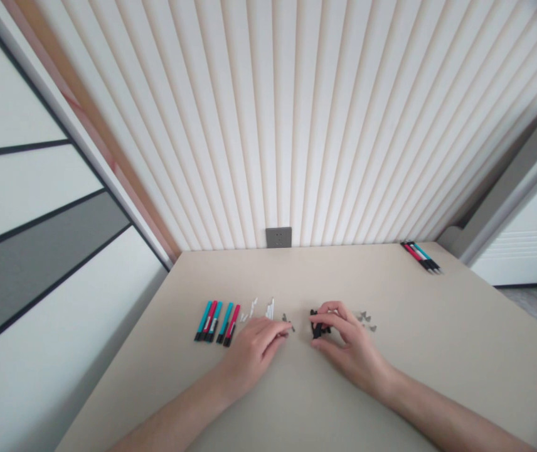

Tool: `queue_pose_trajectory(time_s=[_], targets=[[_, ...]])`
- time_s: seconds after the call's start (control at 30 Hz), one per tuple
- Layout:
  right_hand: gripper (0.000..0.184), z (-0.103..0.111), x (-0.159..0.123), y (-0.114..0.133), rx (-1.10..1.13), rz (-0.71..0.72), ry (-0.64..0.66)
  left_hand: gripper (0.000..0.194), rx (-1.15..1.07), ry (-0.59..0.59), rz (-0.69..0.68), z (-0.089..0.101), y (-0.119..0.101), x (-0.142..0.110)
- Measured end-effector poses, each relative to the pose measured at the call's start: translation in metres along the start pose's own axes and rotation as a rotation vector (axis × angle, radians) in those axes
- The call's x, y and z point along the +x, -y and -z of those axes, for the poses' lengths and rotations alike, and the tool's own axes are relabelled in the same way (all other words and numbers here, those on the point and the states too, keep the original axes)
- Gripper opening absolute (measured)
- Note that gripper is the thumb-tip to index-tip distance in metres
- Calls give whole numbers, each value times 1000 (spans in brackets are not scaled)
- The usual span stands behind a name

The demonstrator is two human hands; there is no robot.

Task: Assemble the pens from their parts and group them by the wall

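My right hand [350, 342] pinches a small black plastic part [318, 325] between thumb and fingers, and its shape is partly hidden. My left hand [252, 353] rests on the beige table [325, 402], its fingertips beside small dark pieces [287, 321]. Whether those fingertips hold anything is too small to tell. To the left lies a row of several teal and red pens [214, 321], with thin white sticks [269, 309] beside them. Small grey metal pieces [365, 319] sit just past my right hand.
A bundle of dark pens with red and teal bands [421, 256] lies at the table's far right corner. A grey wall socket [278, 237] sits on the ribbed wall behind the far edge. Panelled doors stand along the left side.
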State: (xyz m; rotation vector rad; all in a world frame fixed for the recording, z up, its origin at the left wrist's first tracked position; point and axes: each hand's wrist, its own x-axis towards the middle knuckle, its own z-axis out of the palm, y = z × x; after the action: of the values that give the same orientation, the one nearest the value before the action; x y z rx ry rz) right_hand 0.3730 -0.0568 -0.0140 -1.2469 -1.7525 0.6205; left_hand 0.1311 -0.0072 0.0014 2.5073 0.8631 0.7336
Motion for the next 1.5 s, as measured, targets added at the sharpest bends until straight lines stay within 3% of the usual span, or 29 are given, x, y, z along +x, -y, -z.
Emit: queue_pose_trajectory(time_s=[0.17,0.67,1.5], targets=[[15,-2,1,1,62,-50,16,7,-33,-28,-5,0,-3,0],[14,-10,-2,6,106,-13,124,16,-67,13,-116,-3,-5,0],[19,-8,-6,22,-52,242,369,14,-90,-20,-165,-7,-13,-3]])
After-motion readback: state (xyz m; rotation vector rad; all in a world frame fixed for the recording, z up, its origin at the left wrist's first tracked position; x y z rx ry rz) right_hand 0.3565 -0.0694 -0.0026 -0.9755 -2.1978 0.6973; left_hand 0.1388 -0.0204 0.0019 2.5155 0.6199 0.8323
